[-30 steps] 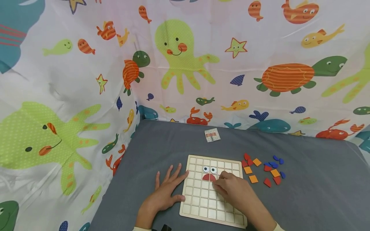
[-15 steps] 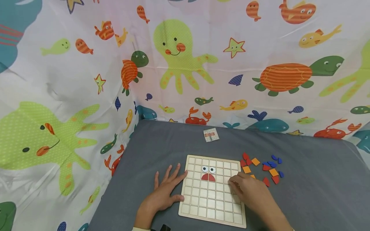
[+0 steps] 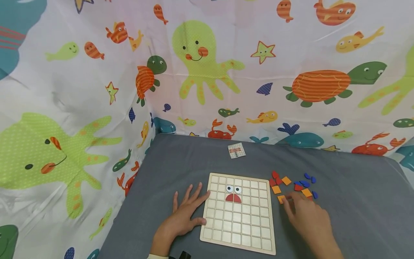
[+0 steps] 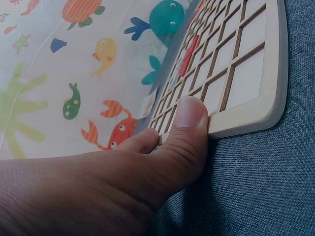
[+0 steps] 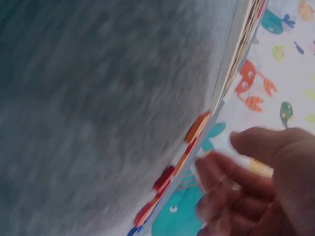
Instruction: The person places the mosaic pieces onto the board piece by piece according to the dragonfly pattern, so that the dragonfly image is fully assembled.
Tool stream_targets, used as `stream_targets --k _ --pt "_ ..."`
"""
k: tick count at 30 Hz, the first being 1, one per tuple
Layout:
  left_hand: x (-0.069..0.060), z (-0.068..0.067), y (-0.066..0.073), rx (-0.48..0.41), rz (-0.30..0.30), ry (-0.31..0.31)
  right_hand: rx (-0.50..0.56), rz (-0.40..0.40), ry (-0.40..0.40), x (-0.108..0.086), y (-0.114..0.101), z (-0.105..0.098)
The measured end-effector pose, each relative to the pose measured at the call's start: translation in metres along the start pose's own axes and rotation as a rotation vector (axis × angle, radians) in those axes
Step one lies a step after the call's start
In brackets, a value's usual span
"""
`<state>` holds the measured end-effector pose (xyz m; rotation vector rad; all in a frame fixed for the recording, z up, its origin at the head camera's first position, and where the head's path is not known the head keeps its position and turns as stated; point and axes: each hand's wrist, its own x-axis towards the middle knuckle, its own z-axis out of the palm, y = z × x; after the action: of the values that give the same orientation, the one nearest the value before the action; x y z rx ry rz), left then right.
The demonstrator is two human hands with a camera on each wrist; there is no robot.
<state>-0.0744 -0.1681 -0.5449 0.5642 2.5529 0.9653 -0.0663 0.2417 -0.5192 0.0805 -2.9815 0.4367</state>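
Right, my right hand (image 3: 307,214) is out past the right side of the grid board (image 3: 237,227), down over the loose pieces, and the nearest orange square (image 3: 280,199) lies just off its fingertips, on the board side. Contact? I can't tell. Being square, it gives me no long axis to line up with. The right wrist view is smeared, but I get thumb and fingers parted, fingers loosely bent, nothing visible between them. Red pieces (image 3: 275,175) and blue pieces (image 3: 304,183) scatter beyond, some partly hidden behind the hand.

Over to my left hand (image 3: 185,217): fingers spread and straight, one tip at the board's left rim, thumb resting on that rim, holding nothing. The whole board lies between it and the orange square, so I judge the right hand nearer by far. On the board, two eye discs (image 3: 237,189) sit above a red pair (image 3: 230,198); the patterned card (image 3: 237,150) lies past the far edge.
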Motion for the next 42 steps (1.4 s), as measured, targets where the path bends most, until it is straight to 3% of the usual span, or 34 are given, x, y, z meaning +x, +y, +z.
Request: stream_targets --k 6,11,19,28,31,35,42 --pt "0.000 0.000 -0.001 -0.011 0.007 0.005 -0.072 0.119 0.052 -0.006 0.018 -0.005" --pt "0.000 -0.001 0.001 0.001 0.001 -0.001 -0.090 0.151 -0.012 -0.006 0.020 -0.006" --pt "-0.001 -0.001 0.001 -0.008 0.009 0.004 -0.026 0.203 -0.210 0.006 0.020 -0.009" --pt "-0.001 0.001 -0.001 -0.013 0.010 0.007 0.071 0.198 -0.301 0.012 0.020 -0.012" --pt "-0.001 0.002 -0.002 -0.013 0.010 0.001 0.096 0.163 -0.280 0.012 0.016 -0.011" --pt "0.000 0.004 -0.003 -0.005 0.012 0.003 0.141 0.067 -0.168 0.010 0.006 -0.013" --pt "0.000 0.002 -0.003 -0.018 0.016 0.019 0.207 -0.072 -0.008 0.009 -0.031 -0.015"
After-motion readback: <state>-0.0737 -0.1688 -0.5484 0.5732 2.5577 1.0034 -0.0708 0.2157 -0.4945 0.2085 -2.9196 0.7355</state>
